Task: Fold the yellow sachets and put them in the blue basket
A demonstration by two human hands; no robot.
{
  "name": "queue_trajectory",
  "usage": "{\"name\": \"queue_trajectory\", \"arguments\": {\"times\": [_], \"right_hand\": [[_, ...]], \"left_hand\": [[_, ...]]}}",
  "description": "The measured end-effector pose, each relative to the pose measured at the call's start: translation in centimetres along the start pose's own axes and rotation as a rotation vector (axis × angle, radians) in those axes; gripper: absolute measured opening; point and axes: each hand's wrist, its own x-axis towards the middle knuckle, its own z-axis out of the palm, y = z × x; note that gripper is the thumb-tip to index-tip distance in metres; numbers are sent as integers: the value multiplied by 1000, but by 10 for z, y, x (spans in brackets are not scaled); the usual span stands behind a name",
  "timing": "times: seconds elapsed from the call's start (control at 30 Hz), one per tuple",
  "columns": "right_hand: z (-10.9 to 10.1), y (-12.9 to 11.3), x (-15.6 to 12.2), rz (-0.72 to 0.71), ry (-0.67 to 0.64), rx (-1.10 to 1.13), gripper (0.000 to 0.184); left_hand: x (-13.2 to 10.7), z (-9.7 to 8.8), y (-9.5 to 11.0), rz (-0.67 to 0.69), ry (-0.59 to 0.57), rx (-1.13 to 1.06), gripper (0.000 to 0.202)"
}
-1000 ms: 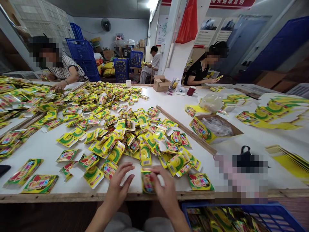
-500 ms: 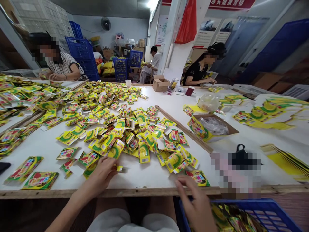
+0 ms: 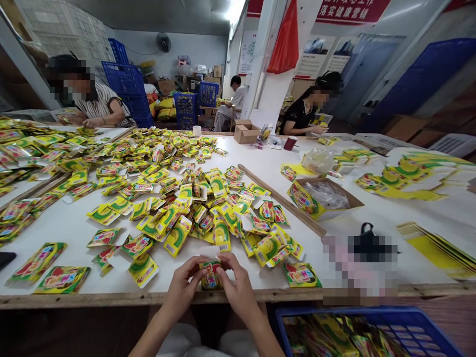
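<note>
My left hand and my right hand meet at the near edge of the white table. Between them they pinch one small yellow-and-green packet, held upright, with its white flap at the top. Both hands have their fingers closed on its sides. Just beyond my hands lies a wide heap of the same yellow packets, loose and overlapping. Another such packet lies flat to the right of my right hand.
A blue crate holding packets stands below the table at my right. A wooden strip runs diagonally across the table, with an open cardboard box beyond it. Three other people sit at the far side and back. Flat yellow cards lie at right.
My right hand came back up from the blue crate to the table edge. My left hand brought a packet from the left, and both hands now hold it between them.
</note>
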Motion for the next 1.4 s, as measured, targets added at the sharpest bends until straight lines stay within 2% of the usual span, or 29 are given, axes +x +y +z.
{"name": "queue_trajectory", "arguments": {"times": [0.13, 0.23, 0.3, 0.4, 0.5, 0.67, 0.83, 1.07, 1.2, 1.27, 1.3, 1.4], "right_hand": [[-3, -4, 11, -46, -10, -55, 13], [-1, -1, 13, -45, 118, -9, 14], [-1, 3, 12, -30, 164, 22, 22], [-4, 2, 10, -72, 106, 5, 22], [-7, -6, 10, -106, 71, 4, 16], [-5, -15, 14, -64, 127, -8, 12], [-3, -14, 23, 14, 156, -72, 11], [-3, -6, 14, -46, 113, 3, 12], [0, -8, 6, -82, 135, -6, 14], [-15, -16, -1, -107, 193, -95, 17], [-30, -22, -8, -113, 243, -163, 17], [-99, -37, -36, -83, 414, -439, 16]], "left_hand": [[12, 5, 1, 72, 58, -15, 17], [18, 14, -1, 51, 98, -169, 25], [19, 16, -2, 49, 87, -203, 29], [19, 15, 2, 123, 27, -80, 16], [17, 12, 9, 174, -4, 10, 14], [16, 17, 16, 90, 72, 23, 16], [22, 20, 13, 13, 132, -1, 17], [17, 15, 4, 158, 74, 41, 13], [10, 12, 6, 212, 35, 171, 16], [12, 6, 6, 242, 81, 319, 19], [14, 1, 4, 257, 139, 414, 22], [28, -20, -5, 235, 374, 714, 45]]}}
